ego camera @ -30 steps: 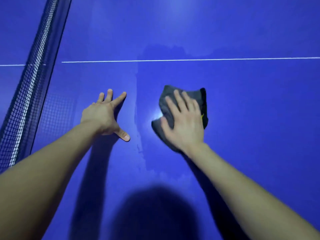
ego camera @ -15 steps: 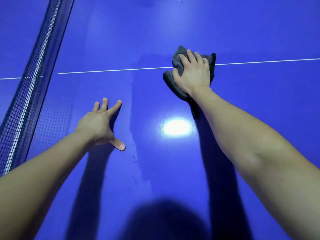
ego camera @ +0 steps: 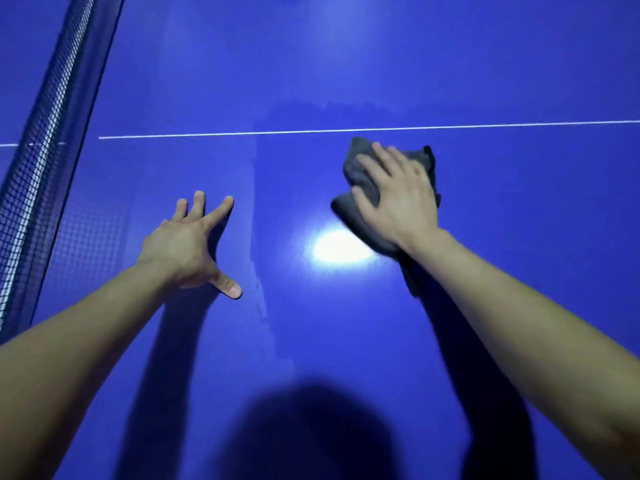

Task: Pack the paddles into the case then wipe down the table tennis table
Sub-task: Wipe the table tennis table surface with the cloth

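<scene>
Cloth (ego camera: 358,168) pulled back below line (ego camera: 242,133), right hand (ego camera: 398,199) flat atop; left hand (ego camera: 180,247) splayed on table (ego camera: 502,306).

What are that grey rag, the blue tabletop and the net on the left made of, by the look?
Grey rag: soft fabric, perhaps microfibre; matte, bunched into folds under the right hand. Blue tabletop: hard painted board, probably; smooth semi-gloss, showing a glare spot. Net: dark cord mesh, likely synthetic; open squares show.

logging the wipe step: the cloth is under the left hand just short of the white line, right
Not quite: the head view shows the cloth under the right hand, not the left hand, which rests bare on the table. It is just short of the white line.
</scene>
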